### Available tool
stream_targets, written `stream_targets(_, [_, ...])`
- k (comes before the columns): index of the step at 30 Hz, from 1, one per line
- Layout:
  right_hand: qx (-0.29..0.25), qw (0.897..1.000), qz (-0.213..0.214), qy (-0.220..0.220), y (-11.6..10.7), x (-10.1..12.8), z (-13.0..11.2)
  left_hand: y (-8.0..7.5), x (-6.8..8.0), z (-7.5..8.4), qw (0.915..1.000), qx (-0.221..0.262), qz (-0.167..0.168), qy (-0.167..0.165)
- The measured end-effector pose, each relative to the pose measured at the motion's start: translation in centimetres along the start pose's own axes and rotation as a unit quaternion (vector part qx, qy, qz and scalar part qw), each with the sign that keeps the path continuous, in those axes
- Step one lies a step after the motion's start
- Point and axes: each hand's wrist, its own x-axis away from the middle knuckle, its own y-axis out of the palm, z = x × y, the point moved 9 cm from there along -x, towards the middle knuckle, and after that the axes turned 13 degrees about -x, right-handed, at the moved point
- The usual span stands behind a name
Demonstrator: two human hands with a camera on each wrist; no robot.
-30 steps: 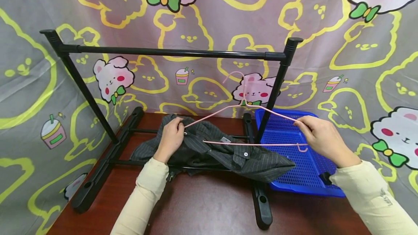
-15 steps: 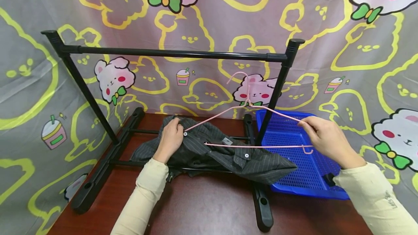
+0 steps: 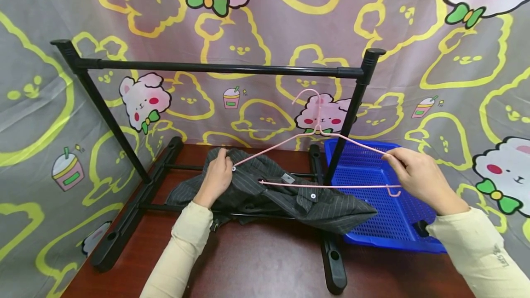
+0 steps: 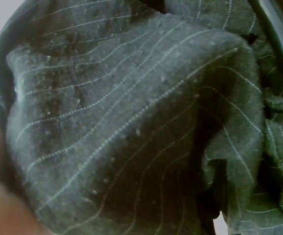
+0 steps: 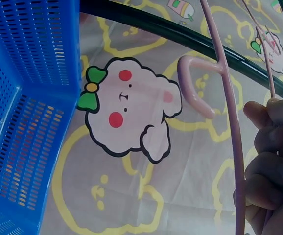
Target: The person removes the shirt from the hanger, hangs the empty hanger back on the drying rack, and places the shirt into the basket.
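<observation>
The dark pinstriped shirt lies crumpled in the lower middle of the head view, draped over the base bars of the black rack and spilling right onto the edge of the blue basket. Your left hand has its fingers curled into the cloth at the shirt's left side, close to a white button; in the left wrist view the fabric fills nearly the whole frame.

Your right hand pinches the right shoulder of the pink hanger, fingers closed round the thin wire, as the right wrist view confirms. The hanger's left tip sits in the shirt by your left hand, and its lower bar crosses just above the collar.

Over the last second the hanger has drifted a little to the right and your right hand with it, while the left tip has stayed put at the cloth. Your left hand has hardly moved. It looks as though you are working the hanger end into the shirt, with the garment not yet seated on it.

All this rests on a dark reddish-brown table. Behind, filling the upper frame, hangs a grey cartoon-printed backdrop with pink animals and yellow outlines.
</observation>
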Motion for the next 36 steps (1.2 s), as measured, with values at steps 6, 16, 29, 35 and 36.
stream_targets(6, [0.005,1.0,0.007,-0.002,-0.5,0.3,0.1,-0.4,0.2,0.1,0.9996,-0.009,0.024,0.014])
stream_targets(16, [0.007,1.0,0.019,-0.003,-0.8,0.4,0.5,0.3,0.4,0.3,0.998,0.041,-0.047,0.012])
stream_targets(29, [0.011,1.0,0.023,-0.002,-1.3,0.1,0.5,1.2,0.6,0.7,0.9946,0.04,-0.095,0.014])
stream_targets(35, [0.016,1.0,0.019,0.009,-1.4,0.5,0.8,0.8,0.6,1.1,0.9941,0.059,-0.078,0.046])
stream_targets(36, [0.016,1.0,0.018,0.012,-1.4,0.5,0.9,0.8,0.6,1.2,0.9937,0.062,-0.078,0.051])
